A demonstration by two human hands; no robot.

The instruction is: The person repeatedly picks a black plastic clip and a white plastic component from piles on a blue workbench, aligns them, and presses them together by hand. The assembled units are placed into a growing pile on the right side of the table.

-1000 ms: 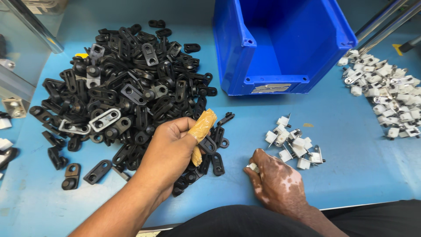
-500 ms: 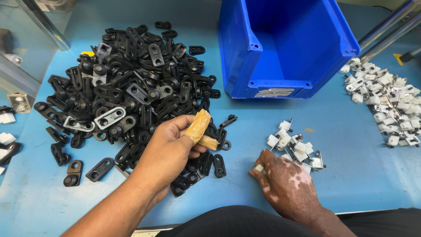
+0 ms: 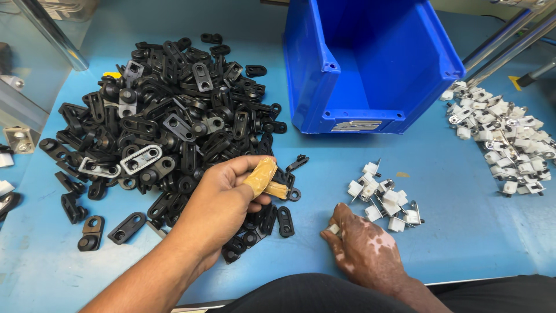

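Fingers of right hand (image 3: pixel 362 249) have curled onto white clip (image 3: pixel 333 229)

I read this as a factory assembly bench: a blue work surface (image 3: pixel 463 232) carries a bulk heap of identical black plastic brackets (image 3: pixel 168 127), two piles of small white clips (image 3: pixel 385 197) (image 3: pixel 504 136), a blue stacking parts bin (image 3: pixel 370 64) and metal frame tubing (image 3: pixel 509 40).
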